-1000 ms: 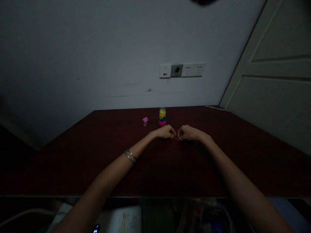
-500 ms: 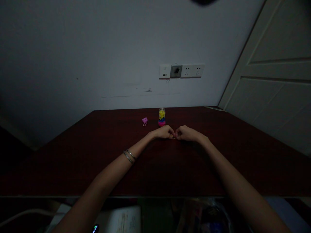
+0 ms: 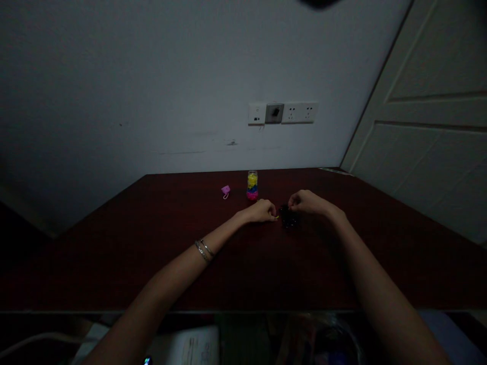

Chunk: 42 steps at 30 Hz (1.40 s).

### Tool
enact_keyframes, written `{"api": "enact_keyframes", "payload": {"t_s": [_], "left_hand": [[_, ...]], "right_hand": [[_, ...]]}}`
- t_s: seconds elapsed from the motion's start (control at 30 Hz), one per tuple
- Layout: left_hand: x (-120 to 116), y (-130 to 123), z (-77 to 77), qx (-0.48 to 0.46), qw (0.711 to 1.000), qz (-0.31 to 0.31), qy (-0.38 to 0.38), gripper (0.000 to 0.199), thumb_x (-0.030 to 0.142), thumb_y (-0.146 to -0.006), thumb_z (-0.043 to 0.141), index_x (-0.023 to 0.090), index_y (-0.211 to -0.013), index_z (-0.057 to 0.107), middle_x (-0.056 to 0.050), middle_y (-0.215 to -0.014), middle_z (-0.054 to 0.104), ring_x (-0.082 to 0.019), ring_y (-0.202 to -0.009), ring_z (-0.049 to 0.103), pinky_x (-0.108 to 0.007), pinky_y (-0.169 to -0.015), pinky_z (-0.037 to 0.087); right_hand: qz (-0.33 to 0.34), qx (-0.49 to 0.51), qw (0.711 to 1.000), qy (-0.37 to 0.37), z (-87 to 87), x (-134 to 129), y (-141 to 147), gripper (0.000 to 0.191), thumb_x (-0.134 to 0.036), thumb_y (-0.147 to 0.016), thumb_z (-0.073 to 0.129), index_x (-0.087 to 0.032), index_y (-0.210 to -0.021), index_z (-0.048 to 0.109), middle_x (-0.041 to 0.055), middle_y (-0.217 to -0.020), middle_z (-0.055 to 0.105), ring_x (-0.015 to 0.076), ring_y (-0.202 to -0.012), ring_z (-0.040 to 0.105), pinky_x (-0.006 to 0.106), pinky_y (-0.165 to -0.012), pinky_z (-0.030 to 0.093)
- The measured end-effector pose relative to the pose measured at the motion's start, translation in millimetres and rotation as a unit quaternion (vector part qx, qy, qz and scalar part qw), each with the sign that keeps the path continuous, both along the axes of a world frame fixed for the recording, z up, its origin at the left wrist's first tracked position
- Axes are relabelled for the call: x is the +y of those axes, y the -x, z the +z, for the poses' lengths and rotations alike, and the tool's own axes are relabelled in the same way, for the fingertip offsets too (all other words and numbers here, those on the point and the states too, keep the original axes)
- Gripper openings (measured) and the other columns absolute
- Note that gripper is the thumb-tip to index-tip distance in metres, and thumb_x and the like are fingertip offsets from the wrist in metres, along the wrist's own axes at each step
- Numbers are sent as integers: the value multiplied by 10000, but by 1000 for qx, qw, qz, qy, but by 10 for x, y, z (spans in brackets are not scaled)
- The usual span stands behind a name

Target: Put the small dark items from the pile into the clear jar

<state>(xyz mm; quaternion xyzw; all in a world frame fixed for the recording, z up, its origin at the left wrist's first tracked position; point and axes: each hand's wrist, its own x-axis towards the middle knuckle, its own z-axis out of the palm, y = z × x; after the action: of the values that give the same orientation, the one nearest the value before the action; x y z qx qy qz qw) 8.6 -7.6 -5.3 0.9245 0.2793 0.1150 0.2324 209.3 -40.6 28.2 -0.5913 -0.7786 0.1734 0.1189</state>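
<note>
My left hand (image 3: 263,211) is closed in a pinch above the dark red table, with the tip of a small, thin yellow piece (image 3: 277,217) showing at its fingertips. To its right, my right hand (image 3: 307,202) has thumb and fingers together at a dark cluster with small shiny spots (image 3: 289,218). Whatever those fingertips hold is too small to make out. Just behind my left hand stands a glass jar (image 3: 252,185), filled in layers of yellow, blue and pink. Left of the jar lies a small purple object with a pale loop (image 3: 225,190).
The table (image 3: 171,218) meets a pale wall bearing a row of sockets (image 3: 291,113). A white panelled door (image 3: 422,101) stands at the right. Below the table's front edge are a white box (image 3: 196,347) and a pale cable (image 3: 49,335).
My right hand has moved right, away from my left hand, uncovering the dark cluster. My left hand stays nearly in place, and the yellow tip now shows more clearly.
</note>
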Motion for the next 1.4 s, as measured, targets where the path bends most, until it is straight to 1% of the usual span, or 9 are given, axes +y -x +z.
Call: {"api": "enact_keyframes", "payload": {"t_s": [0.13, 0.3, 0.47, 0.57, 0.67, 0.77, 0.87, 1.17, 1.4], "left_hand": [[-66, -43, 41, 41, 997, 2, -59, 145, 94, -691, 529, 98, -768, 653, -38, -692, 631, -91, -589, 522, -187, -557, 366], [-123, -43, 74, 68, 992, -3, -110, 139, 87, -668, 525, 107, -730, 648, -43, -668, 621, -104, -571, 511, -204, -550, 365], [-74, 35, 153, 28, 995, -3, -96, 148, 95, -666, 524, 100, -728, 659, -38, -642, 611, -102, -558, 502, -211, -561, 368], [80, 133, 379, -27, 994, 46, -92, 158, 96, -663, 532, 88, -750, 663, -39, -658, 615, -96, -577, 506, -205, -567, 372], [308, 239, 718, -75, 987, 85, -112, 183, 100, -649, 535, 77, -773, 669, -49, -689, 627, -94, -592, 509, -208, -571, 378], [540, 315, 1019, -80, 979, 115, -149, 182, 112, -634, 539, 65, -739, 680, -53, -658, 625, -99, -584, 509, -218, -581, 383], [715, 353, 1170, -58, 977, 123, -162, 178, 100, -606, 546, 62, -708, 687, -42, -617, 615, -98, -565, 501, -218, -578, 377], [863, 375, 1127, -44, 982, 97, -154, 159, 81, -605, 562, 86, -695, 693, -28, -603, 618, -82, -547, 480, -206, -576, 365], [868, 388, 1107, -65, 986, 85, -128, 199, 76, -610, 573, 87, -765, 697, -48, -690, 651, -95, -590, 521, -212, -602, 382]], "right_hand": [[4, -2, 1000, -23, -20, 16, 34, 222, -211, -644, 537, -129, -799, 674, 50, -722, 654, 140, -628, 566, 227, -562, 400], [13, 12, 998, -54, -22, 29, 75, 215, -229, -675, 525, -136, -793, 679, 55, -731, 658, 146, -652, 574, 234, -592, 406], [-5, 24, 997, -76, -18, 8, 87, 206, -243, -697, 505, -158, -788, 669, 55, -767, 660, 148, -675, 578, 234, -599, 403], [-11, 27, 996, -90, 6, -23, 109, 212, -255, -711, 494, -169, -801, 666, 53, -771, 658, 149, -676, 579, 237, -601, 402], [-11, 28, 994, -102, 34, -53, 144, 220, -259, -720, 494, -178, -830, 667, 55, -786, 660, 150, -687, 580, 240, -612, 401], [-14, 21, 994, -109, 52, -72, 179, 214, -260, -726, 496, -183, -827, 668, 57, -803, 660, 151, -698, 580, 237, -617, 399], [-21, 8, 994, -108, 63, -82, 205, 213, -264, -732, 495, -187, -830, 667, 58, -808, 658, 152, -701, 580, 233, -610, 393], [-27, 0, 993, -112, 68, -96, 252, 200, -254, -734, 512, -204, -844, 670, 47, -824, 662, 163, -736, 587, 238, -601, 388], [42, 47, 993, -96, 51, 66, 410, 242, -194, -718, 535, -156, -914, 672, 62, -842, 669, 159, -749, 598, 241, -665, 429]]}}
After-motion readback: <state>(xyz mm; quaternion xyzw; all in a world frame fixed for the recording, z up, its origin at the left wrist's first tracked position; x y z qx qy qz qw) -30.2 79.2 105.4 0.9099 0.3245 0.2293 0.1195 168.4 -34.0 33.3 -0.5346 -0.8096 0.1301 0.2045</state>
